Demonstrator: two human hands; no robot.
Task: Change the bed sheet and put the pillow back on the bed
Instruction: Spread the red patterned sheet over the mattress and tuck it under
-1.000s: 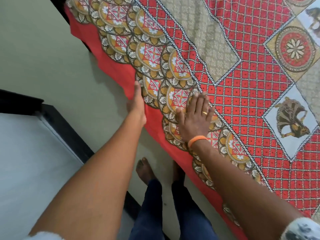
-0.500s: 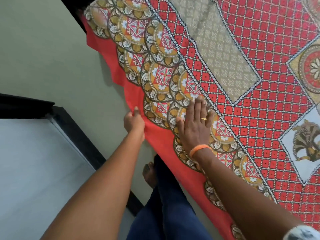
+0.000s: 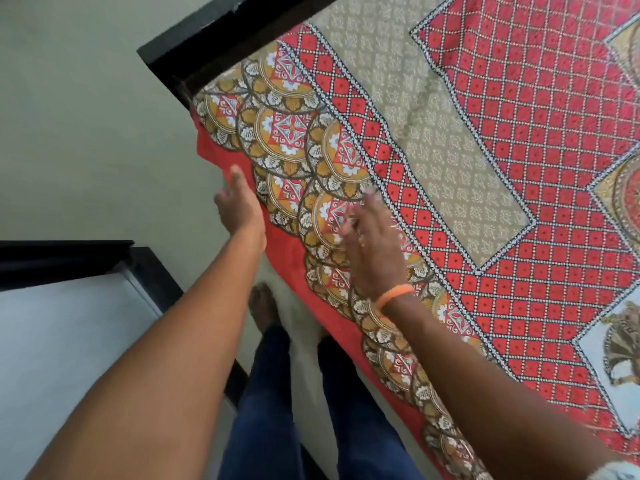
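Note:
A red patterned bed sheet [image 3: 485, 168] with gold medallions along its border is spread over the bed and hangs over the near side. My left hand [image 3: 239, 202] is at the hanging red edge of the sheet, fingers extended forward against the cloth. My right hand [image 3: 374, 237], with an orange wristband and a ring, lies over the medallion border with fingers straight and blurred by motion. No pillow is in view.
A black bed frame [image 3: 221, 32] runs along the top left corner of the bed. A narrow strip of pale floor [image 3: 104, 133] lies between the bed and a dark-framed white panel [image 3: 52, 341] at the left. My feet and blue trousers [image 3: 277, 410] stand beside the bed.
Both hands have slid forward along the bed's side toward the corner. The left hand has uncurled from the sheet edge and now reaches out straight. The bed frame corner has come into view.

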